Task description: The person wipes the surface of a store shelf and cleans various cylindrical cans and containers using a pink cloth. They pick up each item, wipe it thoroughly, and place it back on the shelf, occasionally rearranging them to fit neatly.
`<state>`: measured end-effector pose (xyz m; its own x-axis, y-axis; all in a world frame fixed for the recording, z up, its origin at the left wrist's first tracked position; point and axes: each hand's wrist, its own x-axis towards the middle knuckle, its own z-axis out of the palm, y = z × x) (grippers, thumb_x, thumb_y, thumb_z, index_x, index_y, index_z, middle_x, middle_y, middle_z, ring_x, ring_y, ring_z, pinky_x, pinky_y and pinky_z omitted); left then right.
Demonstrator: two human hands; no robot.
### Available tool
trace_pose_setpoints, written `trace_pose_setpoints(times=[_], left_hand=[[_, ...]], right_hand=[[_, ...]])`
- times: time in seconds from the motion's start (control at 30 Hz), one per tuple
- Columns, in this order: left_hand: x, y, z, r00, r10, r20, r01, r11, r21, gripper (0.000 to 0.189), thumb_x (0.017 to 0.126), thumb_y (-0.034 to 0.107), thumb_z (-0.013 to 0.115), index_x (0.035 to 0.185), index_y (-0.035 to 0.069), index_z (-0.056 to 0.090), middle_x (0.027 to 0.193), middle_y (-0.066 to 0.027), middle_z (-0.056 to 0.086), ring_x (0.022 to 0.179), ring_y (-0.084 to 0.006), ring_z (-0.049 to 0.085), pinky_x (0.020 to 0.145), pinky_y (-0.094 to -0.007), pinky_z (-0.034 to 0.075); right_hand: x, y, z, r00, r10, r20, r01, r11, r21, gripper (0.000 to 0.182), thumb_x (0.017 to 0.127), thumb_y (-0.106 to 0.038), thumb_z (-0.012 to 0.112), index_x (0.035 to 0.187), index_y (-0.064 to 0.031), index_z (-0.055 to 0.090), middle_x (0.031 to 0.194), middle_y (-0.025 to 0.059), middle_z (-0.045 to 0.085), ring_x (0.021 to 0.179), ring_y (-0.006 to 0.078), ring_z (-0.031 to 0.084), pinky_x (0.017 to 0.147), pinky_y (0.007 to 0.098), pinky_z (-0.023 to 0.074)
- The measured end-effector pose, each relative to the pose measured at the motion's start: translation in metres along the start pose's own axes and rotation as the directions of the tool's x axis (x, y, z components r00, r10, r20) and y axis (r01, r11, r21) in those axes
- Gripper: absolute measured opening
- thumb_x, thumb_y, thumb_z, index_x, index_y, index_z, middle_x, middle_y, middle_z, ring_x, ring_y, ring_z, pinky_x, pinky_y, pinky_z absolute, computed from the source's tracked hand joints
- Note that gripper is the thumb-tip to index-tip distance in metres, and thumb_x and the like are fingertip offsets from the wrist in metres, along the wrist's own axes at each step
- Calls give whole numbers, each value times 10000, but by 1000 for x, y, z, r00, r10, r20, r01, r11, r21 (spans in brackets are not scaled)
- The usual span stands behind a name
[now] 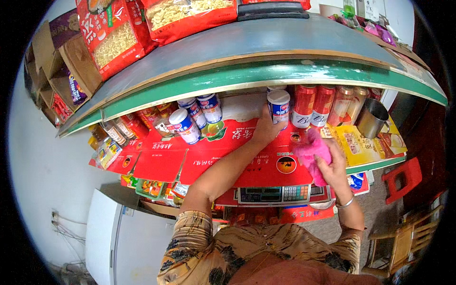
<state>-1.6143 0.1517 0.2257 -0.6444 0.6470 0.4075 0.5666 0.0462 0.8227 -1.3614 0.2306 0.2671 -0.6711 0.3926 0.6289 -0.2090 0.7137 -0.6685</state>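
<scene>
My left hand [266,130] is wrapped around a blue-and-white can with a white lid [279,103], upright on the shelf and close to the red drink cans. Behind it, the top of another such can just shows under the counter edge. In my right hand [333,164] is a bunched pink cloth [315,156], held over the red printed cardboard [221,160] that lines the shelf. Several more blue-and-white cans [185,126] stand together to the left. Tall red cans with white bases [303,107] are just right of the held can.
A green counter edge [249,73] overhangs the shelf. Noodle packs [192,17] sit on top. A metal mug [372,117] stands at the shelf's right end, bottles [114,131] at its left. Below are a digital scale [274,194], a white appliance [139,242] and a red stool [402,180].
</scene>
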Motion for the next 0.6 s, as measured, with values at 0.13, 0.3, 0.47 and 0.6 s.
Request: trace_pose_setpoints(times=[0.13, 0.3, 0.47, 0.6], left_hand=[[2, -7, 1, 1000, -9, -4, 9, 999, 53, 754, 691, 180, 743, 1271, -6, 299, 1198, -239, 514, 1110, -343, 539, 950, -429, 421], [-3, 2, 3, 999, -42, -1, 42, 995, 92, 721, 716, 193, 731, 1254, 2, 290, 1164, -267, 530, 1064, -377, 568, 905, -447, 448], [-6, -9, 3, 999, 24, -41, -19, 992, 123, 724, 731, 179, 724, 1256, -10, 263, 1126, -300, 535, 1046, -418, 569, 859, -463, 466], [-3, -2, 3, 1000, 12, -23, -9, 995, 103, 781, 722, 193, 731, 1296, -15, 244, 1155, -281, 528, 1055, -406, 568, 884, -452, 461]], right_hand=[[-2, 6, 18, 985, 5, 173, -2, 1000, -18, 402, 739, -67, 637, 1118, 21, 537, 1012, 191, 567, 957, 334, 572, 841, 366, 451], [-15, 18, 35, 983, 154, 100, -164, 982, 92, 409, 733, -38, 637, 1127, 20, 543, 1078, 182, 579, 1019, 302, 574, 873, 351, 445], [-12, 10, 38, 983, 148, 106, -159, 982, 102, 381, 720, -9, 612, 1093, 27, 546, 1021, 160, 583, 968, 283, 579, 867, 338, 441], [-15, 18, 37, 979, 166, 114, -174, 983, 60, 386, 730, -19, 611, 1107, 29, 544, 1023, 161, 582, 967, 273, 581, 876, 339, 435]])
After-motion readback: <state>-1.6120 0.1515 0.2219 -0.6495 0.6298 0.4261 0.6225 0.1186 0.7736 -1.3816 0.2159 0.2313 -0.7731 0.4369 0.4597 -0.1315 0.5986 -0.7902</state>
